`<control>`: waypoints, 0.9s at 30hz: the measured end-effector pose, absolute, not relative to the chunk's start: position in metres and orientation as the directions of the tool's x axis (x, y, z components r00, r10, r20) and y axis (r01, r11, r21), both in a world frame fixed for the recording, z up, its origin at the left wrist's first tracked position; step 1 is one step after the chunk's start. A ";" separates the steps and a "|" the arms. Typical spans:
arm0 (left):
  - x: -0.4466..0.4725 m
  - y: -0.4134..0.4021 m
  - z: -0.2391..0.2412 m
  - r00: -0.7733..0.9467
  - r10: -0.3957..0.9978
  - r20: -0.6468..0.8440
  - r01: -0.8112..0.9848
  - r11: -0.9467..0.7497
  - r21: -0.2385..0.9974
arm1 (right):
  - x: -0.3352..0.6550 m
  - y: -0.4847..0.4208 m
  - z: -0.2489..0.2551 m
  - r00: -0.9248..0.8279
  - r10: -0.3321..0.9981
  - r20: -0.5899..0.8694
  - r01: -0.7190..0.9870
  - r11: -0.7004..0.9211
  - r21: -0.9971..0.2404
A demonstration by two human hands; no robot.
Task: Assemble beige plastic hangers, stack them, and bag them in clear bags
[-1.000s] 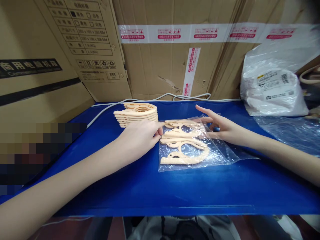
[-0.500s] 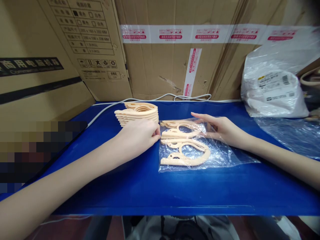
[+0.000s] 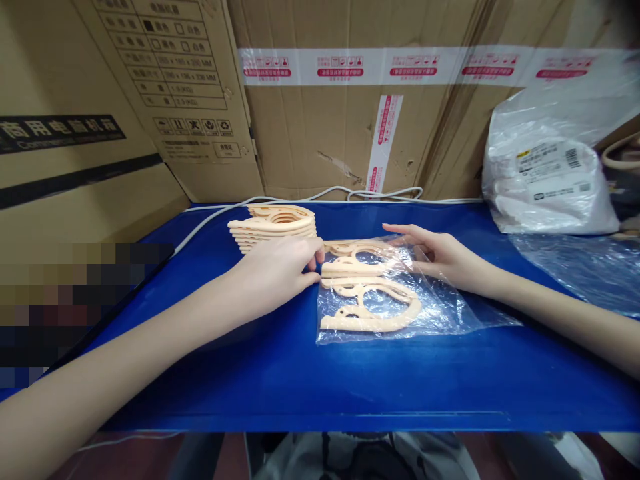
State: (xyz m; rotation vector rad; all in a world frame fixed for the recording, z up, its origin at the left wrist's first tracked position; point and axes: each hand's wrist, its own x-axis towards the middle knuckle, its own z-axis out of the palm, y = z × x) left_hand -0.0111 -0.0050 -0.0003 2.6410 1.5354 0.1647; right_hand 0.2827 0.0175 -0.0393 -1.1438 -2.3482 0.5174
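Because cardboard boxes wall the rear of the blue bench, backward reach looks limited. White parcel: rear right, well apart. Transparent bag: mid-bench; slick film could slip or tear if pulled unevenly. Right hand: half open at bag's right part, grip unclear. Left hand: half curled, thumb parted, at bag's left edge, grip unclear; its knuckles could topple the stack of cream hangers just behind. Bagged hangers: lying flat. White cable: behind stack, possible snag.
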 end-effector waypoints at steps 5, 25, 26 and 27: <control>-0.011 -0.004 -0.001 0.530 0.843 0.089 0.840 -0.537 0.082 | 0.281 0.016 -0.038 -0.521 0.816 0.252 0.655 0.571 -0.495; -0.012 -0.008 0.001 0.571 0.816 0.092 0.816 -0.576 0.046 | 0.282 0.016 -0.040 -0.527 0.817 0.235 0.635 0.562 -0.530; -0.012 -0.008 0.001 0.572 0.815 0.094 0.816 -0.577 0.038 | 0.281 0.016 -0.040 -0.528 0.816 0.234 0.632 0.562 -0.533; -0.012 -0.008 0.001 0.572 0.814 0.099 0.816 -0.577 0.029 | 0.281 0.016 -0.040 -0.528 0.816 0.234 0.631 0.562 -0.535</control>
